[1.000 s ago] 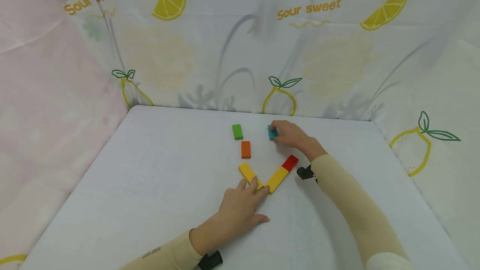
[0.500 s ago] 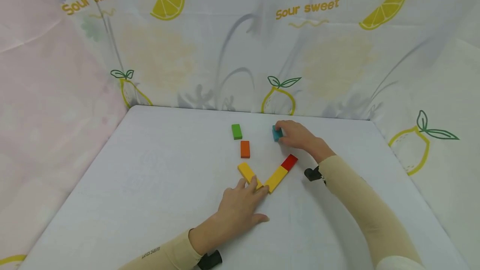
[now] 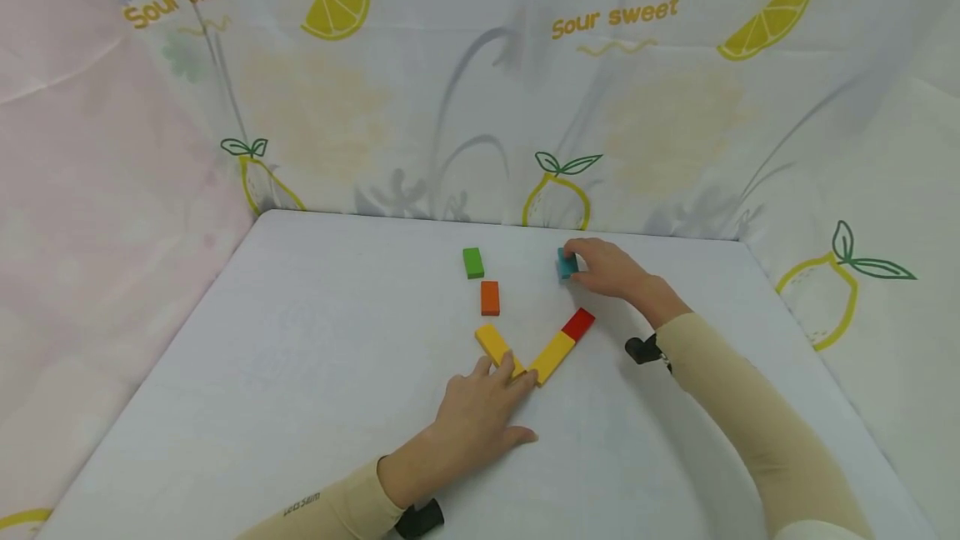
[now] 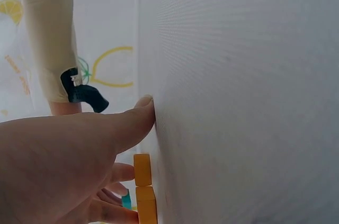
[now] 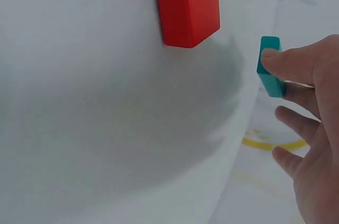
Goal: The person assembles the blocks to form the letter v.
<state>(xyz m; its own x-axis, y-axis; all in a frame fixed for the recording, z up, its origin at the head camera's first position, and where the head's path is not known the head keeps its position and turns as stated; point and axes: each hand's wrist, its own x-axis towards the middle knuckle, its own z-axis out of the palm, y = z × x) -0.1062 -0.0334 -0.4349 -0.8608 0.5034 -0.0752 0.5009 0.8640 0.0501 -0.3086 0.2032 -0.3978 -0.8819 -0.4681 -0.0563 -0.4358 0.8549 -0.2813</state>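
Observation:
My right hand point(image 3: 611, 267) pinches a teal block point(image 3: 565, 265) between thumb and fingers near the table's far side. In the right wrist view the thumb lies on that teal block point(image 5: 271, 83), with the other fingers spread. My left hand point(image 3: 476, 419) rests low with fingers extended, fingertips touching the near ends of two yellow blocks. The left yellow block point(image 3: 492, 342) and right yellow block point(image 3: 553, 358) form a V. A red block point(image 3: 578, 324) continues the right arm of the V. In the left wrist view, fingertips meet the yellow block point(image 4: 142, 170).
An orange block point(image 3: 490, 298) lies beyond the left yellow block, and a green block point(image 3: 473, 262) farther back. The white table point(image 3: 300, 340) ends at a lemon-print curtain point(image 3: 450, 107). Black wrist cameras, such as the left one point(image 3: 420, 519), hang under the sleeves.
My right hand has shifted to the right, carrying the teal block away from the green one. The left hand and the other blocks have stayed in place.

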